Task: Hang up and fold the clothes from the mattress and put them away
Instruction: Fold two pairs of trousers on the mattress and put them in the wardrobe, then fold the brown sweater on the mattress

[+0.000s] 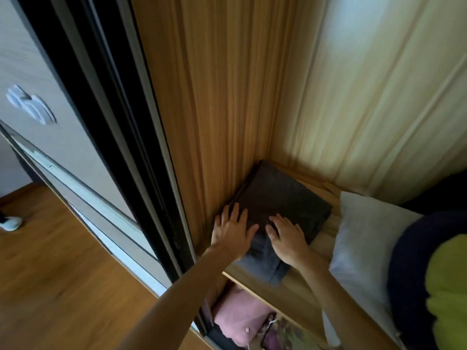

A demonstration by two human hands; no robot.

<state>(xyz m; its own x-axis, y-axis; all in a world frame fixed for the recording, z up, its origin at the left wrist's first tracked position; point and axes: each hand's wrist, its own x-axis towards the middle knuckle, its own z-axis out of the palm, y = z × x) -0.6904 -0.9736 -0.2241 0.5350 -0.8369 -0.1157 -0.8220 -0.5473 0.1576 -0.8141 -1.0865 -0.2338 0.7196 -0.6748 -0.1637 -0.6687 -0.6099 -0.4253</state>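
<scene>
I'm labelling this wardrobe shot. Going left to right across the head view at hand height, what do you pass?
White shoe → black door frame → left hand → right hand → white pillow → yellow-green cloth.

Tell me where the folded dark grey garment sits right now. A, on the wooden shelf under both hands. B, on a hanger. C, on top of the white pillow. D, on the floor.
A: the left hand and right hand lie flat on the folded grey garment, which rests on the wooden shelf.
</scene>
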